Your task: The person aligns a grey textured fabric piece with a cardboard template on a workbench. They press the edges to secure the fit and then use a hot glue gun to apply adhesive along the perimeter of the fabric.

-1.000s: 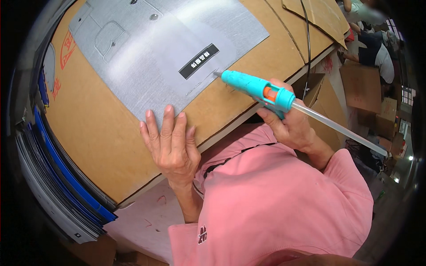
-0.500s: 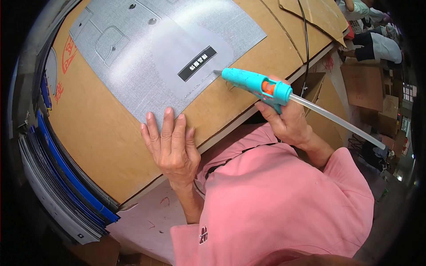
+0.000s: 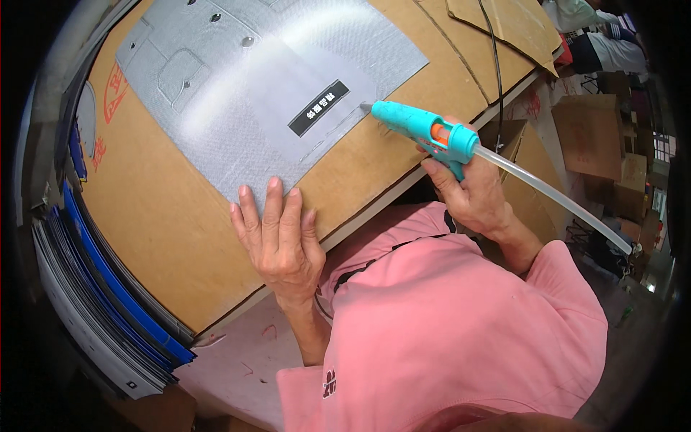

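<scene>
My right hand grips a turquoise glue gun, whose nozzle sits at the near edge of a grey printed sheet. A long clear glue stick sticks out of the gun's back end. Along the sheet's edge runs a shiny line of glue, beside a black label with white characters. My left hand lies flat with fingers spread, its fingertips on the sheet's near corner. The sheet shows a pocket shape and several round button-like spots.
Brown cardboard covers the tabletop under the sheet. A stack of grey and blue sheets stands at the left edge. A black cable hangs over the table at right. Cardboard boxes and other people are farther right.
The glue gun has moved right and slightly away along the sheet's edge, and the glue line reaches farther that way. My left hand stays nearly in place.
</scene>
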The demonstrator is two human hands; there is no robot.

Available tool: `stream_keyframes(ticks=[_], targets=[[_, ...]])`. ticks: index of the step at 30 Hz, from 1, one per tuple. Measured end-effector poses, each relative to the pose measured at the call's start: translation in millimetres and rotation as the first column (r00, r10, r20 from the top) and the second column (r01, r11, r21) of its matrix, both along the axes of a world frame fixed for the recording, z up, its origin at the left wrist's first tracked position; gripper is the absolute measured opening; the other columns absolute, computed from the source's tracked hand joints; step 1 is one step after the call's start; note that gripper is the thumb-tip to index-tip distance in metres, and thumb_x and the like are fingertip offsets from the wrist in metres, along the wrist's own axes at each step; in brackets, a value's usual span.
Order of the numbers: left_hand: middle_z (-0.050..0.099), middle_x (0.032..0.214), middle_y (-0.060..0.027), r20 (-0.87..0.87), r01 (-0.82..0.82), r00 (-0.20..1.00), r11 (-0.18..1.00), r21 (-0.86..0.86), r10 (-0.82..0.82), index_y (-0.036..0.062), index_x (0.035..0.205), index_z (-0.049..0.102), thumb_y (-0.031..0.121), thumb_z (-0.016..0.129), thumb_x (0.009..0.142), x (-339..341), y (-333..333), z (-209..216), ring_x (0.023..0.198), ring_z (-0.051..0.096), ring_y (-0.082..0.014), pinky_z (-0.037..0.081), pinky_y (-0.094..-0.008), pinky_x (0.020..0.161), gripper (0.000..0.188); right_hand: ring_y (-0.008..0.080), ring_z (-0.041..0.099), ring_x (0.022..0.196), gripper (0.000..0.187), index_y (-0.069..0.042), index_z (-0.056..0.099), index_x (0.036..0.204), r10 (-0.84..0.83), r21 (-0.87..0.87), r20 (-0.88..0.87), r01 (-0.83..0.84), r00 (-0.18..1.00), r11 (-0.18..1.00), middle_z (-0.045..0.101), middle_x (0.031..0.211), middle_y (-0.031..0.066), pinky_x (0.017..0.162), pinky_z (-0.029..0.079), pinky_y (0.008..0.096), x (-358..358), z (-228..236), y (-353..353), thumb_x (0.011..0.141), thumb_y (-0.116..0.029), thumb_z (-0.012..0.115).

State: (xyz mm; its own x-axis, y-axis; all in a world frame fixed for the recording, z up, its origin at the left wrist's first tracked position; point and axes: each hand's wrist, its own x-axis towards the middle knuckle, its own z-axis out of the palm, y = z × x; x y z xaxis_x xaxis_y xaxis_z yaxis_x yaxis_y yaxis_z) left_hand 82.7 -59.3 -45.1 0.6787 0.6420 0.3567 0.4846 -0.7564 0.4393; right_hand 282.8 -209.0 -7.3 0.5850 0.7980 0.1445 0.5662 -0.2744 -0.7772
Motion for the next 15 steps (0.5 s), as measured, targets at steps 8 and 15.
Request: stream_keyframes(ticks=[8,15], targets=[[0.062,0.125,-0.0085,-0.002,0.001,1.0,1.0,0.003,-0.001,0.0071,0.105,0.071,0.02,0.067,0.086,-0.5,0.4,-1.2,0.13,0.045,-0.0378,0.029,-0.0524,0.11,0.024,0.0377,0.061,0.077,0.043,0.0,0.046,0.125,-0.017,-0.038,0.221,0.026,0.975,0.999,0.06,0.097,0.019,0.069,0.049,0.0408,6.5,0.6,-1.0,0.089,-0.015,0.063],[0.062,0.125,-0.0086,0.0,0.003,1.0,1.0,0.005,-0.003,0.007,0.105,0.071,0.02,0.067,0.085,-0.7,1.0,-1.1,0.13,0.045,-0.0379,0.029,-0.0521,0.11,0.024,0.037,0.06,0.081,0.045,0.0,0.046,0.127,-0.041,-0.094,0.207,0.061,0.978,0.994,0.059,0.101,0.0198,0.072,0.047,0.0412,7.7,5.5,-2.2,0.088,-0.014,0.064]])
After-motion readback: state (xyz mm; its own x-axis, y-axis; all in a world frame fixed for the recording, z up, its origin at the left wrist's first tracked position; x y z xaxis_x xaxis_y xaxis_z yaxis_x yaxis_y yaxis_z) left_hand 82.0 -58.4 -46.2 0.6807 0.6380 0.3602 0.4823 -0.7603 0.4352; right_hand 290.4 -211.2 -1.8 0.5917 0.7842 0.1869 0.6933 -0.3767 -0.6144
